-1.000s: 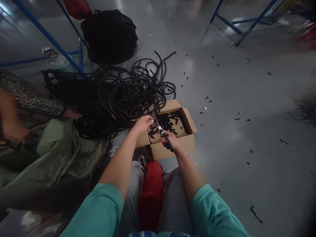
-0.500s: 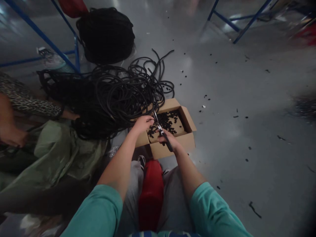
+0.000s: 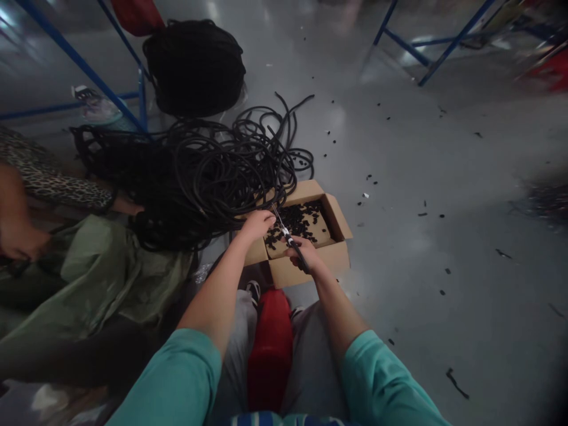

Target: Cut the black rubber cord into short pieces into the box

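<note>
Scissors (image 3: pixel 290 239) with dark handles are gripped in my right hand (image 3: pixel 305 253), their blades pointing up and left over an open cardboard box (image 3: pixel 310 269). Beside the blades, my left hand (image 3: pixel 258 225) is closed at the box's left side, its fingertips pinched near the black cord (image 3: pixel 231 222); the cord's end between the fingers is too small to make out. Many short black pieces (image 3: pixel 299 220) lie inside the box. A tangled heap of black cord (image 3: pixel 213 165) spreads just beyond and to the left of the box.
A large black coil (image 3: pixel 195 68) stands behind the heap. Blue metal frames (image 3: pixel 142 97) rise at left and right. Another person's hand (image 3: pixel 31 242) rests by green sheeting (image 3: pixel 102 278) at left. A red object (image 3: pixel 270 349) is between my legs. Black scraps dot the floor.
The scissor blades have gone from spread to nearly closed, and my right hand's fingers have drawn in round the handles. My left hand has barely moved.
</note>
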A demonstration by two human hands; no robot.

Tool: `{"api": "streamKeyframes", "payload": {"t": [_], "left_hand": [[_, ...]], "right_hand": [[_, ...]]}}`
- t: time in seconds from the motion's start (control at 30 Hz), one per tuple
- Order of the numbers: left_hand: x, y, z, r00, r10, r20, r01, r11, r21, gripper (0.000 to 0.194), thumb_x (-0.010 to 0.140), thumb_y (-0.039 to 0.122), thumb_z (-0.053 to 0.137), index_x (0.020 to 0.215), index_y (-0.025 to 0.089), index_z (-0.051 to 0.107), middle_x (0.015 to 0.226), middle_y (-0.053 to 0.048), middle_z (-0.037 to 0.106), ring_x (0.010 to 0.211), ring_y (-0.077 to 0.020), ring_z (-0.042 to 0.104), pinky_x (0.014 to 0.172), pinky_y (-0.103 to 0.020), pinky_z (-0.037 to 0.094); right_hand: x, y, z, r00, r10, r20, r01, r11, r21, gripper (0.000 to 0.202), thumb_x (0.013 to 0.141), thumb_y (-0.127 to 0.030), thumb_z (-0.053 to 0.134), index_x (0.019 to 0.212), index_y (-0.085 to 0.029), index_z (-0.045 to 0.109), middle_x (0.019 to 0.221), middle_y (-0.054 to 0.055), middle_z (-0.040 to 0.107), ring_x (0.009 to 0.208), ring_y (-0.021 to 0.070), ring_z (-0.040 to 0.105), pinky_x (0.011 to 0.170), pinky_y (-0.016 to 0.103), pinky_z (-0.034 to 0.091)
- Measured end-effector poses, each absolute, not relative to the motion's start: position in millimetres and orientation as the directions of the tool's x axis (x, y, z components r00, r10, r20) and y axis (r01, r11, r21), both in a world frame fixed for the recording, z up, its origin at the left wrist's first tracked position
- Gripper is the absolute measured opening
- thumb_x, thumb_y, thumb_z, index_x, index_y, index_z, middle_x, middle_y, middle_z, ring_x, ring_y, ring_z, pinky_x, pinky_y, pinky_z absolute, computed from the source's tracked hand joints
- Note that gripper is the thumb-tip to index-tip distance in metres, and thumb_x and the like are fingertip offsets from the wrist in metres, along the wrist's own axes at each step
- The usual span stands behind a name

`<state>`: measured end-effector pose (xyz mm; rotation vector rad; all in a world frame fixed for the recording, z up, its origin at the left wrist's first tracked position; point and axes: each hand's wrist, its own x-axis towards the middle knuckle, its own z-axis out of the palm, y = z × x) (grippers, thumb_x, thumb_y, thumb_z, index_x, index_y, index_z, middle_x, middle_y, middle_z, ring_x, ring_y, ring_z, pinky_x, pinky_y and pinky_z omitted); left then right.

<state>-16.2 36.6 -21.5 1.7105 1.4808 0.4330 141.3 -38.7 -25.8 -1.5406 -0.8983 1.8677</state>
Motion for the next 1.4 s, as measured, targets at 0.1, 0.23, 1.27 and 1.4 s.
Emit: {"api": "streamKeyframes", "payload": {"t": [0.1, 0.23, 1.27, 1.4], "left_hand": [[-16, 36, -18, 0.250, 0.934, -0.256, 0.709, 0.003, 0.705, 0.022, 0.074, 0.022, 0.045, 0.061, 0.014, 0.061, 0.057, -0.001, 0.057, 0.054, -0.0121, 0.046, 0.055, -0.024, 0.032], [-14, 35, -16, 0.247, 0.936, -0.251, 0.701, 0.006, 0.713, 0.018, 0.072, 0.021, 0.048, 0.068, 0.014, 0.064, 0.061, -0.002, 0.060, 0.057, -0.0123, 0.047, 0.055, -0.023, 0.032], [-13, 31, -19, 0.305, 0.901, -0.308, 0.578, 0.082, 0.812, 0.019, 0.070, 0.021, 0.052, 0.080, 0.014, 0.067, 0.061, -0.001, 0.061, 0.055, -0.0107, 0.049, 0.055, -0.022, 0.037], [-15, 33, -19, 0.301, 0.894, -0.331, 0.597, 0.094, 0.797, 0.019, 0.071, 0.024, 0.049, 0.073, 0.012, 0.064, 0.058, 0.000, 0.058, 0.051, -0.0092, 0.045, 0.053, -0.022, 0.035]], "right_hand": [[142, -40, -28, -0.172, 0.762, -0.625, 0.024, -0.631, -0.776, 0.045, 0.046, -0.023, 0.057, 0.090, -0.016, 0.055, 0.038, -0.011, 0.035, 0.033, 0.0057, 0.031, 0.035, 0.019, 0.022], [142, -40, -30, -0.182, 0.772, -0.609, 0.025, -0.615, -0.788, 0.047, 0.046, -0.021, 0.057, 0.093, -0.017, 0.055, 0.047, -0.009, 0.042, 0.039, 0.0060, 0.036, 0.039, 0.020, 0.027], [150, -37, -24, -0.236, 0.791, -0.564, 0.035, -0.573, -0.819, 0.047, 0.047, -0.022, 0.061, 0.094, -0.017, 0.058, 0.056, -0.007, 0.048, 0.048, 0.0073, 0.042, 0.045, 0.020, 0.030], [149, -37, -25, -0.228, 0.787, -0.574, 0.040, -0.581, -0.813, 0.050, 0.048, -0.025, 0.060, 0.097, -0.015, 0.057, 0.043, -0.010, 0.040, 0.039, 0.0066, 0.035, 0.039, 0.020, 0.024]]}}
